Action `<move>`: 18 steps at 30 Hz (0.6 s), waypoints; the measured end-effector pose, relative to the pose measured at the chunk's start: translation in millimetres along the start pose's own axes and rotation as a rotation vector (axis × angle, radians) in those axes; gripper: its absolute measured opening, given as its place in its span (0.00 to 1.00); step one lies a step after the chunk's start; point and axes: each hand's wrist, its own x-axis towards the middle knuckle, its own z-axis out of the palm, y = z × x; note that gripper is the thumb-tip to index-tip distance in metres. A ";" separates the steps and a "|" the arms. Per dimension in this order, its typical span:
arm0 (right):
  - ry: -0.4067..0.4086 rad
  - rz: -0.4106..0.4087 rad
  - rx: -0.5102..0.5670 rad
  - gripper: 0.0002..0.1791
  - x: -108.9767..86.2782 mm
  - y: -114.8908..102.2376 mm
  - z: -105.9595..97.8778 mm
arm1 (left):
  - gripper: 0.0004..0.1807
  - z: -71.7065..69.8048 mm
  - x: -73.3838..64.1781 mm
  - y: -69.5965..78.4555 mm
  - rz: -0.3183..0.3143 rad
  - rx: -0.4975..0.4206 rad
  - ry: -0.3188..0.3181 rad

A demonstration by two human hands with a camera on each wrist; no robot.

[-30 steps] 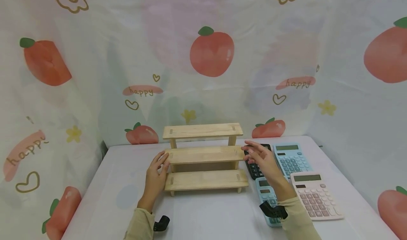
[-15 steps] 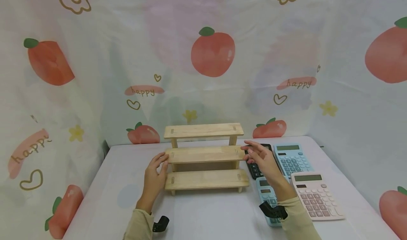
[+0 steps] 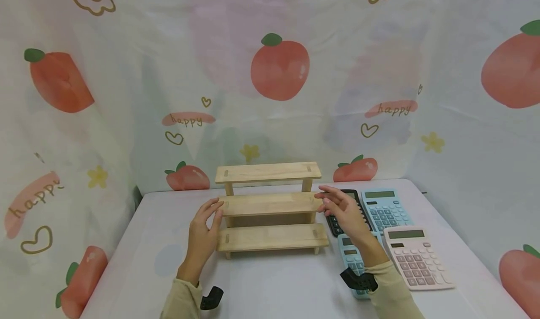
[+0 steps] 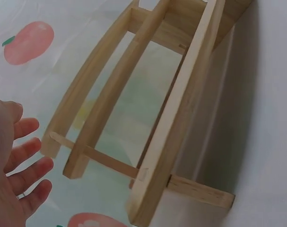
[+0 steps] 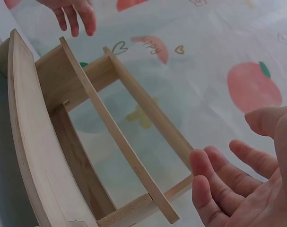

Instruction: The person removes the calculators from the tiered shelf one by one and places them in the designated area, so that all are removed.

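Observation:
A three-tier wooden display stand (image 3: 270,204) of pale boards stands in the middle of the table. At its left end is my left hand (image 3: 204,234), fingers relaxed and holding nothing. The left wrist view shows a gap between these fingers (image 4: 37,172) and the boards. By the opposite end of the middle board hovers my right hand (image 3: 347,217), its fingers loosely bent with nothing in them. In the right wrist view the fingertips (image 5: 200,163) overlap the end of a board. In the head view this hand partly covers a black calculator (image 3: 333,226).
On the right side of the white table (image 3: 270,291) lie a blue calculator (image 3: 385,211), a pink calculator (image 3: 415,262) and another blue calculator (image 3: 352,258) partly under the right forearm. A fruit-print cloth (image 3: 270,126) hangs behind the table.
The head view has shifted slightly. My right hand has moved a little to the left over the end of the middle board. The stand and the calculators stay in place.

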 end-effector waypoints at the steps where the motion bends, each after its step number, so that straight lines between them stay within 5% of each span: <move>1: 0.000 -0.005 -0.002 0.21 0.2 0.0 0.3 | 0.13 -0.7 0.4 2.1 0.008 0.002 -0.003; 18: -0.020 -0.044 -0.039 0.21 -2.3 -9.8 6.8 | 0.16 -7.2 -0.4 35.2 0.186 0.153 -0.020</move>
